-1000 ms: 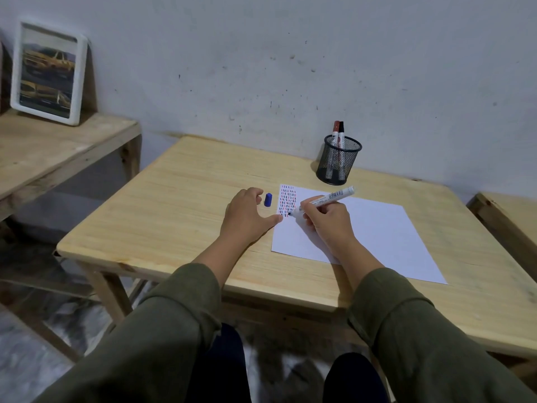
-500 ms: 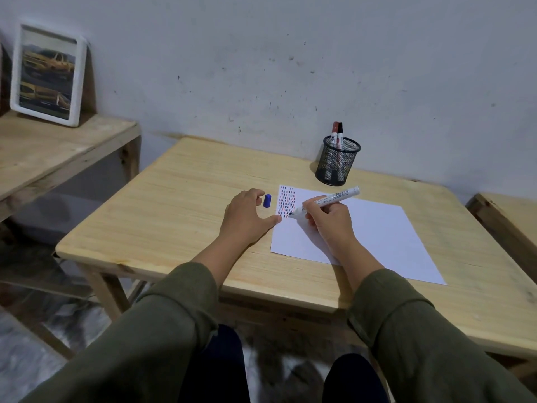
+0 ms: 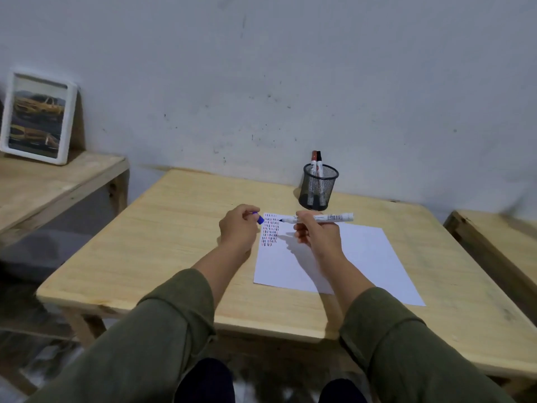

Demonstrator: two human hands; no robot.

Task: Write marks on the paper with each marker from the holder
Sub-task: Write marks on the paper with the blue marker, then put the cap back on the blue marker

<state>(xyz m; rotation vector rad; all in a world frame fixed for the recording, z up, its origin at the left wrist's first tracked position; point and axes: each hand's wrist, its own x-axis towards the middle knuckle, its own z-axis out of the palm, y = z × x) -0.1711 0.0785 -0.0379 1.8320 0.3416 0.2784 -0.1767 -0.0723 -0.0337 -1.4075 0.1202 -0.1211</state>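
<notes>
— What does the person wear?
— Olive-green long sleeves, loose and creased, on both arms. The cuffs are pushed up, so the forearms are bare.
— And the left hand (image 3: pixel 239 229), the right hand (image 3: pixel 316 234)?
— Bare. Dark trousers show at the knees.

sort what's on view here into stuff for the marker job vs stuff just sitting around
For the job: blue marker in right hand, its blue cap in left hand, marked paper, mesh holder, two markers inside.

Just there: framed car picture, side shelf.
</notes>
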